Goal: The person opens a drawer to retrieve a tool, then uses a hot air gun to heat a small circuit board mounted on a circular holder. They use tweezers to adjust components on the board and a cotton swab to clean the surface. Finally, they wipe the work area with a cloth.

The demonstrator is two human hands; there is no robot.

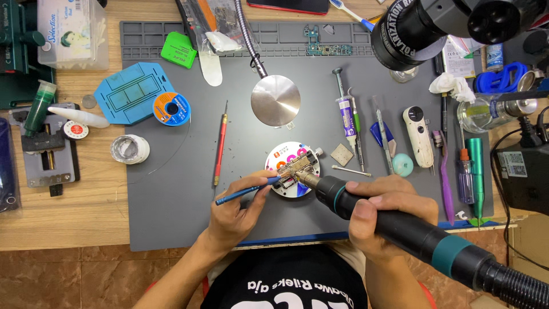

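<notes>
My left hand [237, 213] grips blue tweezers [247, 191], whose tips reach the left side of a small circuit board clamped in a metal holder [296, 166]. The holder sits on a round white disc [289, 173] on the grey work mat [189, 189]. My right hand [384, 213] is wrapped around a black and teal hot-air handpiece [412, 232]. Its metal nozzle [307, 179] points at the board from the right, almost touching it. A black hose runs from the handpiece off the lower right corner.
A red-handled tool [220, 146] lies left of the disc. A solder spool [171, 108], a blue plate [130, 91] and a white tape roll [130, 149] sit further left. A syringe [345, 114], tweezers, screwdrivers [474, 171] and a white device [418, 136] lie right. A microscope head [412, 26] hangs above.
</notes>
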